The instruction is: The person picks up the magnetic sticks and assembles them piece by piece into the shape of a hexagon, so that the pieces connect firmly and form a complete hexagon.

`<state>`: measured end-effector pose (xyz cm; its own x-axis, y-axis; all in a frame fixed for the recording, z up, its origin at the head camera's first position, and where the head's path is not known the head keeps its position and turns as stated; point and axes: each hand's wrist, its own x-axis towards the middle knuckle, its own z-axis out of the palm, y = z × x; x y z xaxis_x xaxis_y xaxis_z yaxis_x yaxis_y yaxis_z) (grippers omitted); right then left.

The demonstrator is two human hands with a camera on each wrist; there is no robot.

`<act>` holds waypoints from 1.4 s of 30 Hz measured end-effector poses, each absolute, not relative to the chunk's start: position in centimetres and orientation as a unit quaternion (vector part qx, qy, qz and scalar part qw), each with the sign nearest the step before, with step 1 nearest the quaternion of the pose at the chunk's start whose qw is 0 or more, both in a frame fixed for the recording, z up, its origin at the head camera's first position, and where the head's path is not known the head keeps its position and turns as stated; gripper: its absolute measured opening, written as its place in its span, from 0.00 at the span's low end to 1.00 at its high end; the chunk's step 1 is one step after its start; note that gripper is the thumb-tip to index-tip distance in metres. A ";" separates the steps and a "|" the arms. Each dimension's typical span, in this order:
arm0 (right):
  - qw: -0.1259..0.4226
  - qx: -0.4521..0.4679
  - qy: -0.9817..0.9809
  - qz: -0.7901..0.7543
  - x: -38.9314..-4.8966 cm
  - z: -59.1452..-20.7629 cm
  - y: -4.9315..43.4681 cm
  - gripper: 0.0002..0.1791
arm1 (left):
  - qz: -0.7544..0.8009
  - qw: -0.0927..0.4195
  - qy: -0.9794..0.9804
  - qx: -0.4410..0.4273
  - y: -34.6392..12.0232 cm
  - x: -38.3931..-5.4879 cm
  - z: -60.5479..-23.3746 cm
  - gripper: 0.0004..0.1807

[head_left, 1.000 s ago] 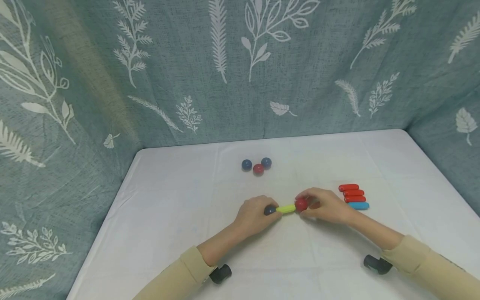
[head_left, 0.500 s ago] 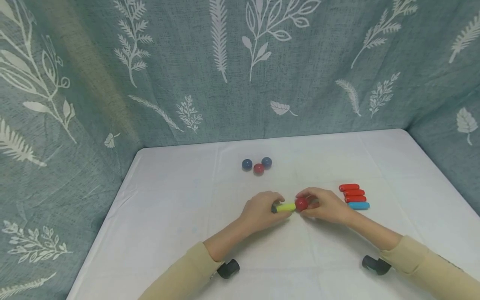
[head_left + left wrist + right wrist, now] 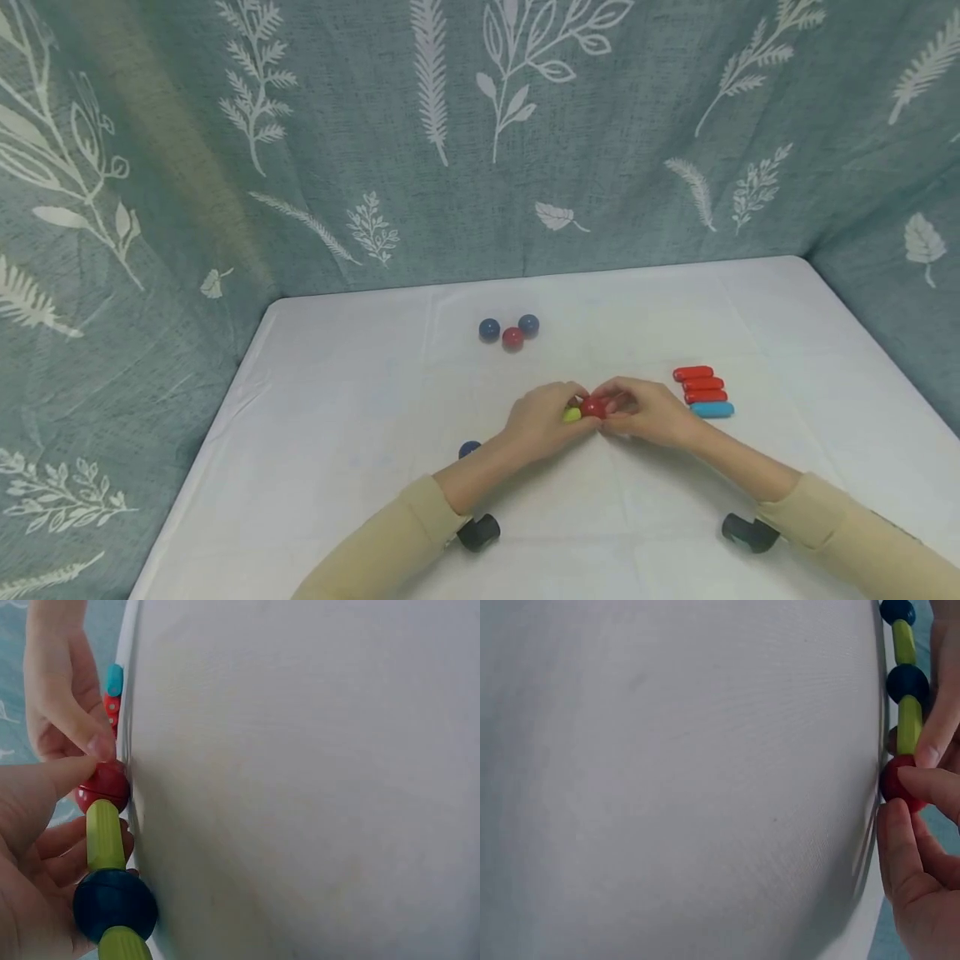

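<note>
A chain of balls and yellow-green sticks runs between the hands. My left hand (image 3: 551, 417) pinches the red ball (image 3: 594, 407) at the chain's right end, its thumb on the ball in the left wrist view. From the other side, my right hand (image 3: 651, 410) grips the same ball with thumb and fingers. A yellow-green stick (image 3: 105, 836) joins the red ball to a dark blue ball (image 3: 115, 906). Beyond that, a second stick (image 3: 904, 643) leads to another blue ball (image 3: 898, 611). In the head view my left hand and forearm hide most of the chain.
Two blue balls (image 3: 489, 330) and a red ball (image 3: 513, 338) sit together farther back on the white-covered table (image 3: 360, 375). To the right lie several red sticks (image 3: 703, 384) and a blue stick (image 3: 712, 410). A patterned curtain (image 3: 465, 192) stands behind the table.
My left hand has slid right along the chain, from the middle blue ball to the red ball. The chain's left-end blue ball now shows beside my forearm. My right hand keeps its hold.
</note>
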<state>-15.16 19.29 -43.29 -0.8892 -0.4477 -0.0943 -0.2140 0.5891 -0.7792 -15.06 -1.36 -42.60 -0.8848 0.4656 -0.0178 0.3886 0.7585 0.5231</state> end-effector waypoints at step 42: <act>-0.006 -0.135 0.954 -0.269 -17.2 -41.9 24.6 0.13 | 0.288 0.092 0.926 0.224 -2.7 -14.8 -43.0 0.19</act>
<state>-17.16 24.57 -41.95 -0.9634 -0.2545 0.0838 -0.2607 0.8186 -0.5118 -14.80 -2.68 -42.97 -0.8823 0.4688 -0.0418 0.3625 0.7336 0.5748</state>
